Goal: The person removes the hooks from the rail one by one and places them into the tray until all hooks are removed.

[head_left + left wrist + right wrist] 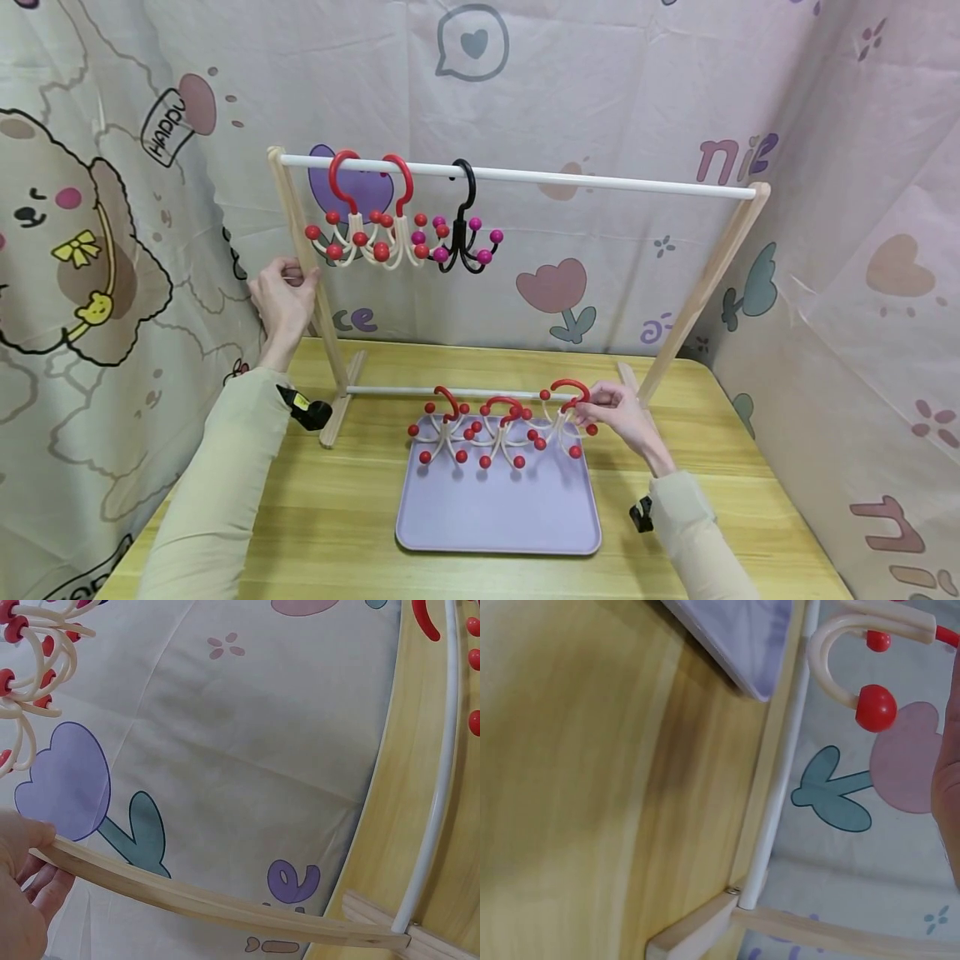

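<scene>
At the left, the left hand (283, 296) is gripping the rack's left post (328, 337), its fingers curling round the wood. Beside it, two cream hangers (356, 227) and a black hanger (459, 233) are dangling upright from the white rod (600, 181). Below, two red-hooked hangers (502, 433) are resting on the lilac tray (498, 517), hooks pointing rackward. Farther right, the right hand (618, 410) is pinching the held hanger (560, 423) near its red hook, thumb and fingertips nearly closed; it is sitting over the tray's rear right corner, long axis running nearly upright, hook uppermost, arms fanning downward. A wood-grained table (337, 517) is supporting everything, and a printed curtain (480, 108) is surrounding it. The left wrist view is showing thumb and fingers on opposite sides of the post; the right wrist view is cutting off the pinch but revealing the lower bar (780, 780) meeting its foot (694, 930).
</scene>
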`<state>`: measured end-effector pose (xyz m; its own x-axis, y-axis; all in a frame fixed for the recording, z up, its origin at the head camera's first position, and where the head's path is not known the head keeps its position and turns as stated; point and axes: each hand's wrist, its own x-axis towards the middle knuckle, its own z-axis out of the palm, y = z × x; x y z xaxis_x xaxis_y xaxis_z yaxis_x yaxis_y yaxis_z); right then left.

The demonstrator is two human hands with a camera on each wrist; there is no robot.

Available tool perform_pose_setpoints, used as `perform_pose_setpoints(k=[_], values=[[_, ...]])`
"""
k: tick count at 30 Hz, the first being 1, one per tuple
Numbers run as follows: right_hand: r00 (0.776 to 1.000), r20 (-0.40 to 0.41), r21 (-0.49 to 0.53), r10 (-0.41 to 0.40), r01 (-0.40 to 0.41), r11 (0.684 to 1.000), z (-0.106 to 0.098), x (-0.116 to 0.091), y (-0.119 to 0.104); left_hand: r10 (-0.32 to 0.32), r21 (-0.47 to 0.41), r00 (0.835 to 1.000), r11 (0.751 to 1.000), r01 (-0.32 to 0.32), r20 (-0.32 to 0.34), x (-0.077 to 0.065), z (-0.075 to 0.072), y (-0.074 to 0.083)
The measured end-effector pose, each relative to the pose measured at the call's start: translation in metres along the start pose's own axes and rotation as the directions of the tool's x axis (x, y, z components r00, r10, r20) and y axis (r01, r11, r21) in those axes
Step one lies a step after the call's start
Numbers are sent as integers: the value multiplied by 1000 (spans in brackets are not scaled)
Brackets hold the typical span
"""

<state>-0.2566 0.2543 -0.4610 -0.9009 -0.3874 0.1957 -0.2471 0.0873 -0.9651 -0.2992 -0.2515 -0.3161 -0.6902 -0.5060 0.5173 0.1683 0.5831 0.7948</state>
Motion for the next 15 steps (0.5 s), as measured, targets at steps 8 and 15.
perform_pose_setpoints(k=[8, 15], values=[[997, -15, -69, 75, -76, 995, 1, -1, 9, 13, 3, 1000, 1000, -13, -11, 0, 1, -1], [995, -1, -76, 95, -95, 993, 3, -3, 15, 16, 25, 1000, 1000, -15, -27, 1, 0, -2]])
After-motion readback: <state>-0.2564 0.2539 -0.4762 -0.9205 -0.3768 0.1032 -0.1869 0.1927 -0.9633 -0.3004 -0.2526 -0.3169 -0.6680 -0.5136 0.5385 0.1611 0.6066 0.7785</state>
